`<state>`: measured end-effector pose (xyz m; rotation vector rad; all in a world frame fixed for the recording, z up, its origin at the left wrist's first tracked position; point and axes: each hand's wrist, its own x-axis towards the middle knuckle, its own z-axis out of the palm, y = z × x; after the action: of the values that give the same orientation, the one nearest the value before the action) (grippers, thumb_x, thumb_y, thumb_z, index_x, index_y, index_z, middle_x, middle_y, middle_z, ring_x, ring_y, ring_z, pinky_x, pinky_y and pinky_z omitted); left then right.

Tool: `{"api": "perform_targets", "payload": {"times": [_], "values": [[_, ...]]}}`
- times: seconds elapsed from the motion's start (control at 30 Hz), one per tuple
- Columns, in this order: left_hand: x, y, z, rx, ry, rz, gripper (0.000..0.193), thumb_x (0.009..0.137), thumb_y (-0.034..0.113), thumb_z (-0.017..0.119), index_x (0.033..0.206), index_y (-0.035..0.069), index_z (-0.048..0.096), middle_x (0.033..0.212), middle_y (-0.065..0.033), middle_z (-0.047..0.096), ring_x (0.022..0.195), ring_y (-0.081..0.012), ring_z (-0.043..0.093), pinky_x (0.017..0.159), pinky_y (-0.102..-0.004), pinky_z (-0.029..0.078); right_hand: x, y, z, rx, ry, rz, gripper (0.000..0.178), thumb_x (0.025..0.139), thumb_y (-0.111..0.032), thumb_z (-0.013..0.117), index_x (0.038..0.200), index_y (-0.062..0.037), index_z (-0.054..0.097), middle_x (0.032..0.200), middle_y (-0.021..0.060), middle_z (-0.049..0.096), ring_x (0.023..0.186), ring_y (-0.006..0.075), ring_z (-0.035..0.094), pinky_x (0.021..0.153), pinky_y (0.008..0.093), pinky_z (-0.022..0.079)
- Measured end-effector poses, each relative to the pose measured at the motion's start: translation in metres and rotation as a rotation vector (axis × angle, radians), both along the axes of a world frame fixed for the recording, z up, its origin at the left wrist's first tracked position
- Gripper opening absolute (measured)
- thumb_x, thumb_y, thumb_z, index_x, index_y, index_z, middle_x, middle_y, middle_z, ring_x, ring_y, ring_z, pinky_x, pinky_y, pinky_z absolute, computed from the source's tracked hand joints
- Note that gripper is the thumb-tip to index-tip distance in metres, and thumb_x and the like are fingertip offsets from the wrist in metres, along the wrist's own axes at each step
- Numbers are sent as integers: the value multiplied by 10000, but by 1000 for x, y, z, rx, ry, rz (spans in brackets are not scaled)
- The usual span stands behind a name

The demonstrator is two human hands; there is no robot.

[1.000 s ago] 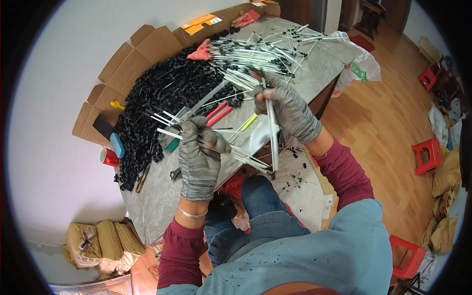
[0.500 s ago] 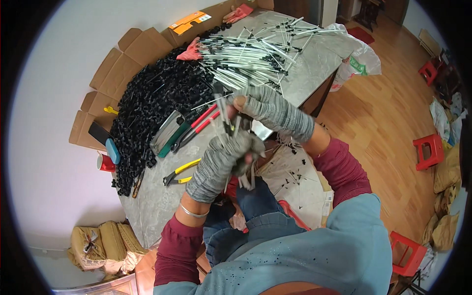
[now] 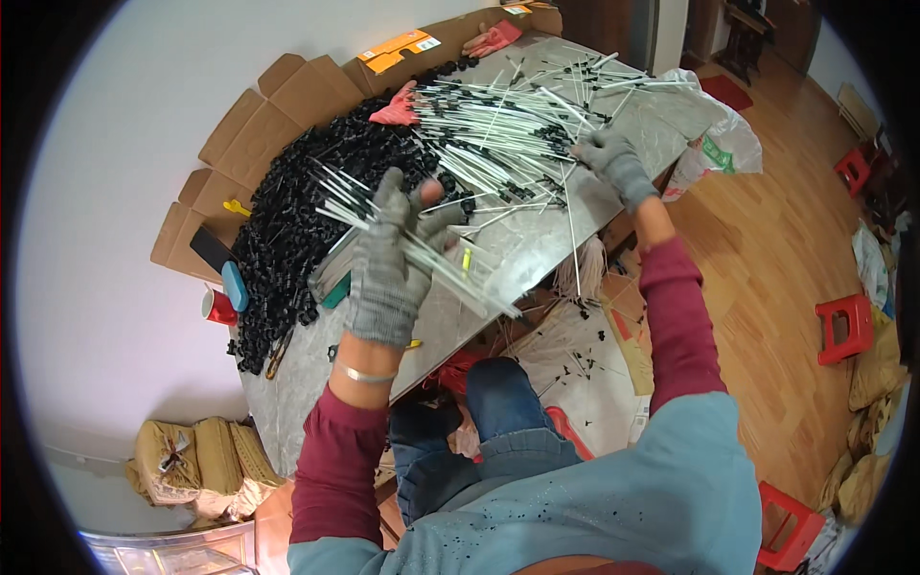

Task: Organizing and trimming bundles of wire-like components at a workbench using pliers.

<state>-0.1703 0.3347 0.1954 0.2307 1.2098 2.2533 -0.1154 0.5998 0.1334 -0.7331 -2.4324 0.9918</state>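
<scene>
My left hand [image 3: 385,273], in a grey knit glove, is closed around a bundle of thin white sticks with black ends [image 3: 450,271], held slantwise above the table. Its lower end is smeared by motion. Farther right, my right hand [image 3: 618,171], also gloved, has its fingers curled at the right edge of a large pile of white sticks with black fittings [image 3: 489,134]. What lies between those fingertips is hidden. Left of the pile spreads a broad heap of small black plastic pieces [image 3: 278,225]. A green-edged tool or box [image 3: 335,290] is partly covered by my left hand.
Cardboard flaps [image 3: 235,129] line the table's far left edge. A red cup [image 3: 219,307], a blue case [image 3: 235,286] and a dark phone-like slab [image 3: 211,248] stand by the heap. Pink gloves [image 3: 493,38] lie at the back. Red stools [image 3: 843,329] stand on the wooden floor.
My hands, formerly close together over the table's front edge, have parted. The left moved up and left with the bundle; the right reached out to the stick pile. The view shifted slightly.
</scene>
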Motion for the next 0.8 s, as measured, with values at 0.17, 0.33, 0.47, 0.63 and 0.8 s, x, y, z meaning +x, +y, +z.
{"api": "perform_targets", "payload": {"times": [0.17, 0.33, 0.47, 0.63, 0.8], "values": [[-30, 23, 3, 31, -10, 74, 328, 793, 180, 443, 1088, 64, 360, 885, -97, 533, 833, -276, 529, 678, -376, 461, 51, -53, 29, -319, 342, -46, 207, 702, -194, 564, 763, 4, 552, 637, 62, 547, 570, 102, 490, 524, 226, 390], [-17, 51, -10, -25, -6, -13, 307, 784, 188, 457, 1036, 32, 376, 806, -86, 530, 741, -242, 539, 667, -378, 462, 88, -93, 24, -539, 583, 62, 164, 734, -150, 530, 786, 5, 532, 631, -3, 522, 547, 67, 440, 504, 203, 378], [-4, 62, -12, 63, 83, 23, 270, 788, 209, 456, 978, 27, 398, 746, -67, 515, 657, -211, 534, 632, -368, 468, 104, -110, 1, -439, 556, 128, 172, 738, -160, 522, 775, 8, 532, 642, 12, 526, 543, 73, 441, 504, 206, 378], [16, 74, -1, -9, 122, 2, 243, 803, 250, 434, 927, 41, 440, 626, -34, 467, 504, -172, 497, 482, -314, 446, 118, -116, -6, -464, 265, 224, 155, 737, -161, 542, 780, -12, 540, 613, -8, 485, 554, 42, 423, 505, 170, 354], [9, 60, -6, 19, 197, -209, 269, 806, 302, 428, 905, 54, 465, 488, 4, 381, 410, -134, 409, 371, -278, 354, 111, -94, 22, -732, 98, 448, 172, 727, -200, 546, 683, -34, 540, 549, -2, 470, 499, 49, 405, 459, 176, 330]]}}
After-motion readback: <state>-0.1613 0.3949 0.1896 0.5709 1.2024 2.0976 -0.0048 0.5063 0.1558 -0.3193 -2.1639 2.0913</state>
